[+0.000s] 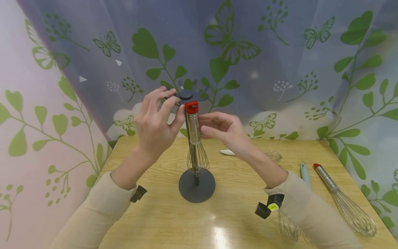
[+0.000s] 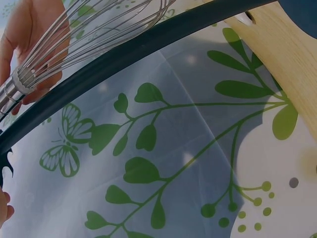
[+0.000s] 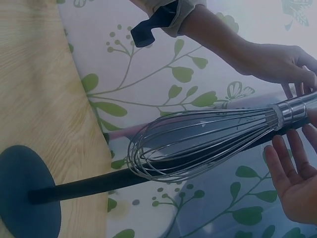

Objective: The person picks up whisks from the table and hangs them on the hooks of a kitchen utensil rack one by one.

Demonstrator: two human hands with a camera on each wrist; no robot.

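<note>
A whisk (image 1: pixel 195 129) with a steel handle and red end cap hangs upright, wires down, along the pole of a dark utensil stand (image 1: pixel 197 191). At the stand's top, my left hand (image 1: pixel 157 119) curls its fingers about a hook arm, its thumb beside the red cap. My right hand (image 1: pixel 225 131) is at the handle's right side, thumb in front and fingers behind. In the right wrist view, the fingers of my right hand (image 3: pixel 297 173) are fairly straight below the whisk (image 3: pixel 198 144). The whisk's cap is out of frame there.
On the table (image 1: pixel 149 214) to the right lie another red-capped whisk (image 1: pixel 345 200), a whisk with a light blue handle (image 1: pixel 305 174), and a white-handled one (image 1: pixel 228 152) partly behind my right arm. Patterned curtain (image 1: pixel 280 86) stands close behind the table.
</note>
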